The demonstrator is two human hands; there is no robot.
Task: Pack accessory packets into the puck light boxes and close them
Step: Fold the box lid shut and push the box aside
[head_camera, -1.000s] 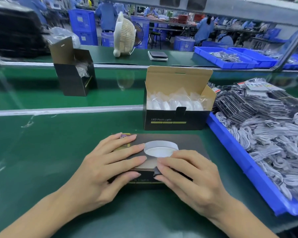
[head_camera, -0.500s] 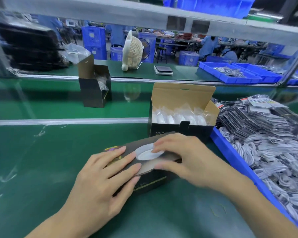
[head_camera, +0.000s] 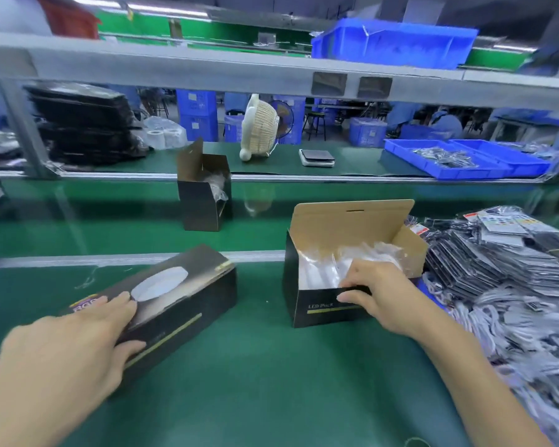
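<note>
The green surface (head_camera: 265,375) carries everything, and to the right of the right hand a blue bin (head_camera: 433,296) is heaped with accessory packets (head_camera: 497,269) and white cables, so plenty of stock seems left to pack. Under the left hand (head_camera: 75,356) lies the closed box (head_camera: 175,301), flat on its broad face with lid shut, so one unit looks finished. Its long axis runs on a diagonal, from beneath the left palm away toward the upper right, the far end pointing at the gap between the two hands. The left hand lies spread on its near end, fingers nearly straight on top and thumb against the front side. Just right of that, the open box (head_camera: 329,304) stands with its lid flap upright and its long axis crosswise, bagged white lights showing inside; no packet can be seen in it yet, and it needs closing. The right hand (head_camera: 378,291) sits at its front rim, fingers curled and pinching the front flap's edge. Beyond both hands, a third box (head_camera: 204,195) stands open.
</note>
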